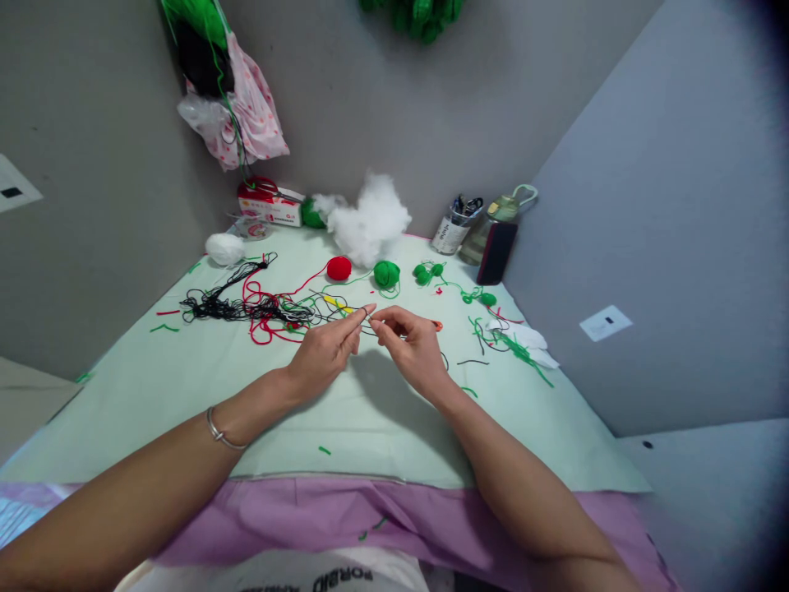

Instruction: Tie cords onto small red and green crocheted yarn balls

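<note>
Over the middle of the table, my left hand (326, 353) and my right hand (414, 344) meet almost fingertip to fingertip. Thin black yarn (320, 309) runs from a tangle to the left hand, whose fingers are closed on it. The right thumb and forefinger pinch the black yarn at the left fingertips; the exact grip is too small to make out. Just beyond the right hand an orange tip (437, 326) shows, its other part hidden by the fingers. A yellow stick (336, 303) lies behind the left hand.
Behind lie a red yarn ball (339, 269), a green yarn ball (386, 275), white stuffing (370, 220) and a white yarn ball (225, 249). At right stand a pen cup (452, 232), a bottle (486, 230) and a phone (498, 253). Green scraps (521, 349) lie nearby.
</note>
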Demonstrator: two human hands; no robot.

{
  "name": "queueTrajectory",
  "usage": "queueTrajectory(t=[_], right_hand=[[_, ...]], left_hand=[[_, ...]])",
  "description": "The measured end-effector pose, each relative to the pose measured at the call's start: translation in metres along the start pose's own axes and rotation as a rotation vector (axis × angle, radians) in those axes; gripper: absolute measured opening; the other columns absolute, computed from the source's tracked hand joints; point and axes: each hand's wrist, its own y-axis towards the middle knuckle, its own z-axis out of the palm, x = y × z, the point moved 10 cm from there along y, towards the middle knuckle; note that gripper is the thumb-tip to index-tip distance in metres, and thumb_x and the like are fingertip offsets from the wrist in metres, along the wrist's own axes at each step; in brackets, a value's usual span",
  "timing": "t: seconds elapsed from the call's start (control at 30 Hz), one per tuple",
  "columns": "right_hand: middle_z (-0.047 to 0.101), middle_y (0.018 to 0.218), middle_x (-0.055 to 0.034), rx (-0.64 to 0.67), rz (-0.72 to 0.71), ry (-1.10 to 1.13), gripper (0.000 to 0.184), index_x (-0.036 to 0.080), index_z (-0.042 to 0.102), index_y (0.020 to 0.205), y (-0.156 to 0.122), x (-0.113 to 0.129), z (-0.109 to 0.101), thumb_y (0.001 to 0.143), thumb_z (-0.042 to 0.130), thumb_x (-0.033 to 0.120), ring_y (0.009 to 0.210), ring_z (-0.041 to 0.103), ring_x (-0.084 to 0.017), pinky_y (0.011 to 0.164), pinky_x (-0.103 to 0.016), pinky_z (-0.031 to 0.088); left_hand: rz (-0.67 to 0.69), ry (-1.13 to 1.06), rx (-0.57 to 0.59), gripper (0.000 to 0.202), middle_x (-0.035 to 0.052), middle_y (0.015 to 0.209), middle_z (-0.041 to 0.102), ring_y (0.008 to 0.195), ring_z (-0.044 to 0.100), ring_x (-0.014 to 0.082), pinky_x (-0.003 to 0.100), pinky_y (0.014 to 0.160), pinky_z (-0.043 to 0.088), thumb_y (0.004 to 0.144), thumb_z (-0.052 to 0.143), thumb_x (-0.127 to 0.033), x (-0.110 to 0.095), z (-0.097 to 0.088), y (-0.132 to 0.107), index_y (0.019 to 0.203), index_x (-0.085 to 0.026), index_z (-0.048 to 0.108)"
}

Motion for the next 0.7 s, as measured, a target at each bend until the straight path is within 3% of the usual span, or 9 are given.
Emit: queueTrajectory(t=[0.43, 0.57, 0.7], right_hand=[[0.051, 0.059, 0.0032, 0.039, 0.038, 0.049, 0.019, 0.018, 0.065, 0.082, 0.001, -0.008, 0.005, 0.089, 0.059, 0.035, 0.056, 0.044, -0.011, 0.056, -0.026, 0.034], [0.049, 0.059, 0.0034, 0.054, 0.039, 0.049, 0.019, 0.018, 0.065, 0.081, 0.003, -0.01, 0.006, 0.088, 0.059, 0.035, 0.056, 0.041, -0.011, 0.055, -0.026, 0.032], [0.046, 0.058, 0.0039, 0.065, 0.057, 0.061, 0.02, 0.018, 0.065, 0.08, 0.005, -0.013, 0.007, 0.087, 0.06, 0.036, 0.055, 0.038, -0.011, 0.054, -0.026, 0.031]], left_hand=[[0.098, 0.148, -0.01, 0.044, -0.0012, 0.069, 0.064, 0.062, 0.058, 0.0119, 0.022, 0.063, 0.045, 0.103, 0.039, -0.024, -0.006, 0.0, 0.0, 0.143, -0.015, 0.056], [0.11, 0.192, -0.016, 0.044, 0.007, 0.095, 0.072, 0.084, 0.067, 0.0157, 0.025, 0.074, 0.051, 0.104, 0.038, -0.027, -0.006, 0.001, 0.0, 0.144, -0.015, 0.054], [0.1, 0.242, -0.04, 0.045, 0.0138, 0.118, 0.066, 0.097, 0.066, 0.0184, 0.027, 0.076, 0.052, 0.105, 0.035, -0.028, -0.006, 0.001, 0.0, 0.142, -0.015, 0.056]])
